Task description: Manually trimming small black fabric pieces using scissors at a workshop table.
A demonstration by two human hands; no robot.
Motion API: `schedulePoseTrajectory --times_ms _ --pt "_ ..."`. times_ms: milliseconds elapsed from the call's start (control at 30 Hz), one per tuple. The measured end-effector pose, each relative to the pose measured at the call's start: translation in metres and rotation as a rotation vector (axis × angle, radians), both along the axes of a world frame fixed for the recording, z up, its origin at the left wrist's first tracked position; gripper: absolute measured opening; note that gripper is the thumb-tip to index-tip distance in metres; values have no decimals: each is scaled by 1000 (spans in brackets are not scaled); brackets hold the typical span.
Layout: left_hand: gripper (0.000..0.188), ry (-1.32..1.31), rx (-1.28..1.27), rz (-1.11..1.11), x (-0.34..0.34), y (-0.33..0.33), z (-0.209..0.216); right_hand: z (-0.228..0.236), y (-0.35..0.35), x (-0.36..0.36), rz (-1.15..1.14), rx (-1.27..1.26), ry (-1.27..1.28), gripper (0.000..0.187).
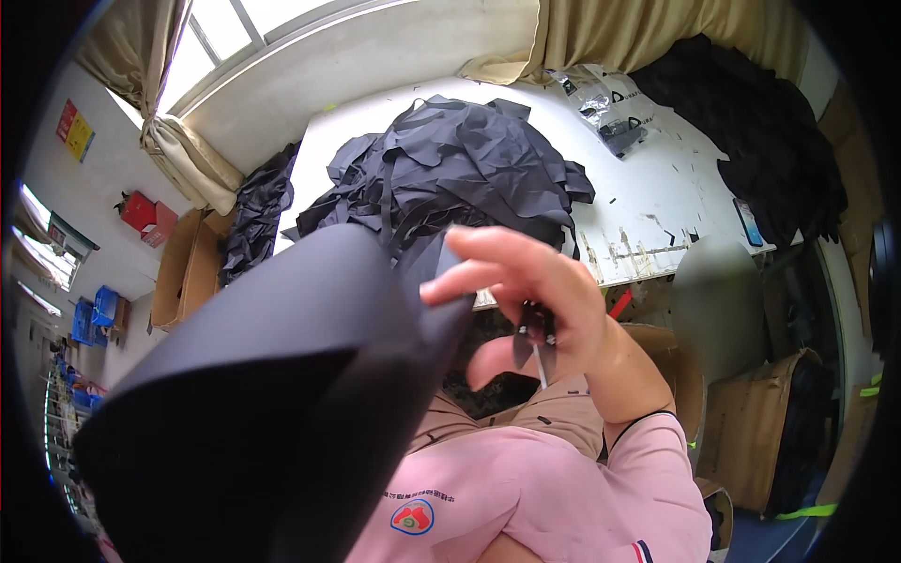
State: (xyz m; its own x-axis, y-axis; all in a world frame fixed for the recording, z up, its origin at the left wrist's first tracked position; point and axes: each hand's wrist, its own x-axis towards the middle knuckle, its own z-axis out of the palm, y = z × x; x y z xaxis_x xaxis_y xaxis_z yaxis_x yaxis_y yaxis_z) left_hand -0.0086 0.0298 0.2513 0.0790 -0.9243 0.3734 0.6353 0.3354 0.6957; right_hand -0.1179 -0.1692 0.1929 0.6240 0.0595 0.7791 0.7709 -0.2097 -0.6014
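A black piece of fabric (272, 319) is held up close, filling the lower left of the view. My right hand (554, 281) is at its right edge, index and middle fingers stretched toward the cloth and thumb apart below. Small dark thread snips (536, 330) sit in the palm of that hand, a thin metal tip pointing down. Whether the fingertips touch the fabric is hard to tell. My left hand does not show; the raised fabric covers that side. Beyond, a large heap of black fabric pieces (469, 159) with straps lies on the white table (648, 202).
More black fabric (779, 141) is piled at the table's right end, near clear plastic bags (605, 113) and a phone (747, 223). Cardboard boxes stand at left (183, 263) and right (755, 427). A blurred grey shape (718, 305) is right of my forearm.
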Motion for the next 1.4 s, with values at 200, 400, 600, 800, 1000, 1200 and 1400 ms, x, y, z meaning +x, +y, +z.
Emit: schedulePoseTrajectory --times_ms 200,400,600,800,1000,1200,1400 --pt "35 -193 -389 182 35 -4 -26 -2 12 -6 340 -1 163 19" --pt "52 221 307 561 18 -35 -124 -61 5 -10 -8 416 421 15" --pt "33 71 695 389 -2 -34 -226 -118 -12 -28 -448 291 589 13" --pt "21 -105 472 616 17 -42 -232 -127 -18 -42 -638 129 537 19" --pt "21 236 426 409 17 -53 -195 -127 -32 -58 -751 75 601 21" --pt "16 -104 490 534 3 -56 -211 -116 -34 -63 -945 272 431 27" --pt "12 -464 432 609 -10 -51 -211 -93 9 -40 -697 20 516 38"
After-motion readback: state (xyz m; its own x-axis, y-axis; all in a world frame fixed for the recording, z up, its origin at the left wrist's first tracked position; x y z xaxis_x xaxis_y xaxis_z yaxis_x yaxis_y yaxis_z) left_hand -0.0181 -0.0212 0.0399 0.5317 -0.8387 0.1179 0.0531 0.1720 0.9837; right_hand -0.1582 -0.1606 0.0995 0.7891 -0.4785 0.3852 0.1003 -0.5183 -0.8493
